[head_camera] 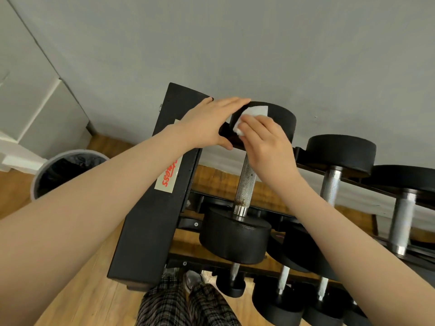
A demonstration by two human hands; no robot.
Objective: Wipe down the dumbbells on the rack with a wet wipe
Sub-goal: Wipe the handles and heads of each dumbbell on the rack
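The wipe [253, 116] lies pressed on the rim of the far head [280, 118] of the leftmost dumbbell [246, 184], which rests across the top tier of the rack [150, 208], against the left end post. The right hand [263, 142] holds the wipe down, fingers curled over its near edge, so it looks clamped on the cloth. The left hand [209, 123] lies flat and open over the left side of the same head, fingers straight, steadying it.

Risks, as I judge them: the head is round and sits only in the rack's rails, so a hard sideways rub could roll the dumbbell or shift it toward the near rail. The left hand sits between the head and the post, and a roll that way could pinch its fingers. The wipe is small and folded; it may bunch or slip from under the fingers and drop through the rack to the lower tier. The knurled handle [247, 175] could snag and tear it later.

More dumbbells [339, 156] stand to the right on the same tier, and others [277, 300] on the tier below, none of them being touched.

Far left on the wood floor [18, 196] stands a round bin [61, 170] with a dark liner; what lies inside is too dim to tell.
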